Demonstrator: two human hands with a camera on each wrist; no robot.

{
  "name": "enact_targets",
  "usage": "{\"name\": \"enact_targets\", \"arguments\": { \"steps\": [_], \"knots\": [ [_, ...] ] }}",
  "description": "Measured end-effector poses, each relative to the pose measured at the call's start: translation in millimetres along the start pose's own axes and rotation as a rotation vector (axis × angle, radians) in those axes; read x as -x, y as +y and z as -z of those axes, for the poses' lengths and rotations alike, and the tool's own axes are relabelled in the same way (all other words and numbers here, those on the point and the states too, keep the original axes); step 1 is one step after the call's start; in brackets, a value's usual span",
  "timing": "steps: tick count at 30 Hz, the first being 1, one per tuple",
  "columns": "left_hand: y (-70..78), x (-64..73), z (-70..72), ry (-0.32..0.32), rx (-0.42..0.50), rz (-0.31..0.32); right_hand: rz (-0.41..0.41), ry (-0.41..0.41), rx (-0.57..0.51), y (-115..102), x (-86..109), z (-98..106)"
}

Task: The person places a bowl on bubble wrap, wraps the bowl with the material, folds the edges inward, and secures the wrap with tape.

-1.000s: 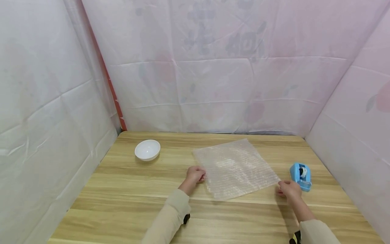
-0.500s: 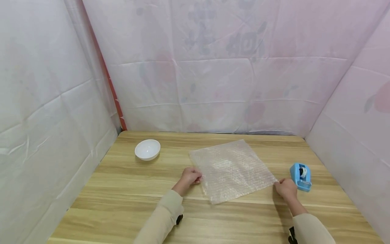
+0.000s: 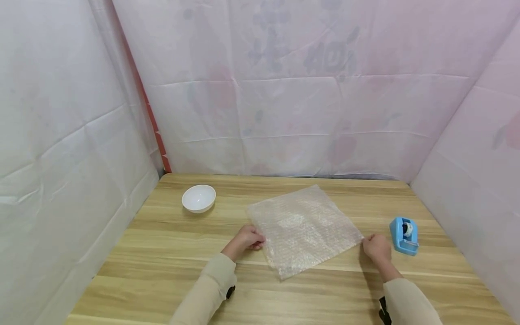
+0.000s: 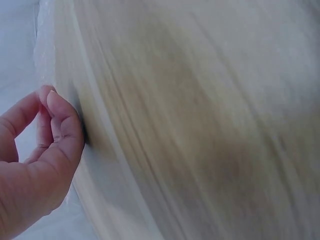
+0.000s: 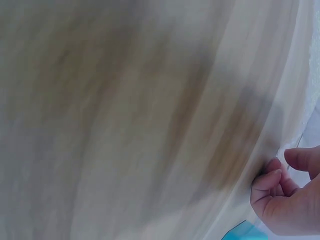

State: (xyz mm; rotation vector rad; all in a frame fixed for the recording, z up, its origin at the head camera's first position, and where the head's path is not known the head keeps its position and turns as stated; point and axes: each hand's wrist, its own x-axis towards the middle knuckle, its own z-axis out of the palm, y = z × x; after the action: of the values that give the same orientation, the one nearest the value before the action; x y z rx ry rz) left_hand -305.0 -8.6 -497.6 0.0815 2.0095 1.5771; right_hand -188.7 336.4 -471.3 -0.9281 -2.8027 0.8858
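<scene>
A square sheet of clear bubble wrap point(image 3: 304, 230) lies turned at an angle over the middle of the wooden table, its near corner pointing toward me. My left hand point(image 3: 245, 238) pinches its left edge between thumb and fingers. At the right-hand corner of the sheet, my right hand point(image 3: 378, 248) grips the tip. In the left wrist view, thumb and index fingertip of the left hand point(image 4: 45, 145) meet at the sheet's edge. The right wrist view has the right hand point(image 5: 285, 192) at the lower right, fingers curled, with a sliver of bubble wrap point(image 5: 312, 95) above.
A white bowl point(image 3: 199, 198) stands at the back left of the table point(image 3: 162, 262). Just right of my right hand is a blue tape dispenser point(image 3: 404, 235) with a roll in it. Pale printed curtains point(image 3: 284, 113) enclose the table at the back and both sides.
Both hands have moved left and the bubble wrap has slid with them, its near corner coming closer to me. The bowl and tape dispenser stay put on the table.
</scene>
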Motion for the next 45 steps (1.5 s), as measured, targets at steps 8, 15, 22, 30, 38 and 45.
{"name": "enact_targets", "arguments": {
  "steps": [8, 15, 22, 30, 38, 45],
  "knots": [
    [0.7, 6.3, 8.6, -0.025, -0.046, -0.015, -0.032, 0.051, -0.027, -8, -0.8, -8],
    [-2.1, 15.4, 18.6, 0.007, -0.154, -0.014, 0.029, 0.087, -0.031, -13, 0.9, -12],
    [-7.5, 28.2, 24.6, 0.026, -0.268, -0.042, 0.153, 0.115, -0.031, -15, -0.1, -18],
    [-10.3, 44.2, 28.2, 0.104, -0.319, -0.094, 0.209, 0.134, -0.040, -22, -1.4, -26],
    [-14.6, 51.4, 27.0, 0.138, -0.422, -0.099, 0.224, 0.088, -0.067, -27, -2.4, -29],
    [-15.5, 58.1, 23.3, 0.112, -0.447, -0.104, 0.235, 0.099, -0.052, -25, -7.7, -33]
  ]
}}
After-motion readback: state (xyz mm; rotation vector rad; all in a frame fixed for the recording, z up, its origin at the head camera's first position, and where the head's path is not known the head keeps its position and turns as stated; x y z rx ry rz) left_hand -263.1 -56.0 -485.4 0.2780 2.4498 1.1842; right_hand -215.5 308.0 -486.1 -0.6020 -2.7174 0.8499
